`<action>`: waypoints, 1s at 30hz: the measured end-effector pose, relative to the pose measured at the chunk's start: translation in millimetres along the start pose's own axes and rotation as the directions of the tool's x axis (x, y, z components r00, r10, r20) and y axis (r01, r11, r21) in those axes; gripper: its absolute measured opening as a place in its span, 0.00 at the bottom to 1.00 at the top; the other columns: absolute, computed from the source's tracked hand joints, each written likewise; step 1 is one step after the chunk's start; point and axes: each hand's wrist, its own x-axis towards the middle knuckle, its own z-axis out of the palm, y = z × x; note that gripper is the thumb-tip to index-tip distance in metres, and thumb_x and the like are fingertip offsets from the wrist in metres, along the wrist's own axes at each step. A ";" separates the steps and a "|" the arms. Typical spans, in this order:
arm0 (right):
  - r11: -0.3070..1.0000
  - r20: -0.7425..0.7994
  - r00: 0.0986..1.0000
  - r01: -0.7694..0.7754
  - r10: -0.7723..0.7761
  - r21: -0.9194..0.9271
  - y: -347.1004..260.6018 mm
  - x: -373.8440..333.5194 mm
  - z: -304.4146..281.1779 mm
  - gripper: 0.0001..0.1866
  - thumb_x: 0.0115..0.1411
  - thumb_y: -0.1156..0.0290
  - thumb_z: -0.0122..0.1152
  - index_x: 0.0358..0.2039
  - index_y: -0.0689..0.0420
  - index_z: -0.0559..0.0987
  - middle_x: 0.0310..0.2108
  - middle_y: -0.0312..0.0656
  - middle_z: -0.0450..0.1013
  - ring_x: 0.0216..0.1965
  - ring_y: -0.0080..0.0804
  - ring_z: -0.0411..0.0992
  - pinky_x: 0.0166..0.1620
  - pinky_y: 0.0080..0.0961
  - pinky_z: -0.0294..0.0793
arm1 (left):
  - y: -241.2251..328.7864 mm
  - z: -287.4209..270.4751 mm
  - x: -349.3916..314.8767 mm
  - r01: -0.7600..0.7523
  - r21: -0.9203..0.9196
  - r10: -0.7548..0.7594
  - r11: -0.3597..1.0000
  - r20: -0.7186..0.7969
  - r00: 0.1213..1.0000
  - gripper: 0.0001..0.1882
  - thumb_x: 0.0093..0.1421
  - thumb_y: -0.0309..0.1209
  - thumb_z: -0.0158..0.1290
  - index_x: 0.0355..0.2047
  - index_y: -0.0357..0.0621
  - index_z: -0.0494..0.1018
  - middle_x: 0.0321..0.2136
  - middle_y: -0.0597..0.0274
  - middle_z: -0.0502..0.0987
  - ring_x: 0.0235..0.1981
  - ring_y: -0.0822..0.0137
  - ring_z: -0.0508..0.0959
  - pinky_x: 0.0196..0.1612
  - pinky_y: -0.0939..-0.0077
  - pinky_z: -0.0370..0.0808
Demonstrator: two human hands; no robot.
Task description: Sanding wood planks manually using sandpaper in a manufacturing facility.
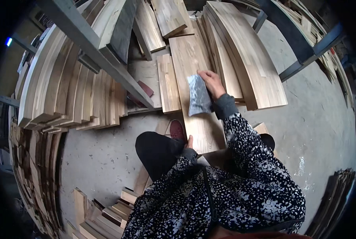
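A long pale wooden board (186, 65) runs away from me, its near end close to my lap. My right hand (212, 83) pinches the upper edge of a grey, whitish-streaked sheet of sandpaper (199, 95), slightly curled and over the board. Whether the sheet touches the wood I cannot tell. At the board's near left edge is my left hand (189, 142), gripping it with the thumb on top; its other fingers are hidden. A shorter board (169, 83) lies along the long board's left side.
Wide planks (245, 55) are stacked to the right. Upright boards (66, 87) lean in a row at left, behind a grey metal post (80, 30). A dark red piece (145, 88) lies by the post. Wood offcuts (106, 217) sit low at left; thin strips (333, 203) at lower right.
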 end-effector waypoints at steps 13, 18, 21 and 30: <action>0.854 -0.298 0.936 0.006 -0.189 -0.520 30.4 292.7 7.2 0.32 0.42 0.45 0.57 0.33 0.65 0.76 0.33 0.54 0.72 0.38 0.42 0.71 0.44 0.28 0.67 | 199.4 217.1 -27.0 -0.454 0.489 0.554 0.745 -0.076 0.829 0.30 0.57 0.30 0.46 0.56 0.35 0.47 0.58 0.46 0.45 0.60 0.59 0.47 0.59 0.71 0.47; 0.875 -0.371 0.906 0.000 -0.205 -0.484 33.5 344.1 28.0 0.36 0.39 0.45 0.58 0.36 0.69 0.73 0.37 0.58 0.70 0.42 0.45 0.69 0.46 0.30 0.66 | 250.3 252.7 -12.0 -0.512 0.460 0.597 0.726 -0.051 0.801 0.25 0.60 0.30 0.40 0.57 0.45 0.49 0.55 0.51 0.54 0.57 0.61 0.54 0.57 0.69 0.52; 0.890 -0.359 0.922 -0.036 -0.146 -0.454 37.0 369.6 25.8 0.38 0.38 0.45 0.59 0.36 0.70 0.73 0.38 0.59 0.70 0.42 0.46 0.69 0.45 0.30 0.66 | 251.4 252.0 -10.3 -0.525 0.473 0.603 0.708 -0.019 0.797 0.25 0.60 0.29 0.41 0.56 0.40 0.50 0.53 0.46 0.57 0.55 0.59 0.58 0.56 0.71 0.54; 0.983 -0.490 0.857 0.096 -0.160 -0.154 30.9 393.5 31.8 0.33 0.35 0.49 0.65 0.29 0.71 0.75 0.30 0.55 0.73 0.35 0.42 0.72 0.41 0.29 0.67 | 262.0 243.5 -10.4 -0.492 0.441 0.525 0.751 0.052 0.849 0.24 0.60 0.31 0.40 0.55 0.39 0.51 0.53 0.48 0.58 0.55 0.57 0.59 0.56 0.64 0.55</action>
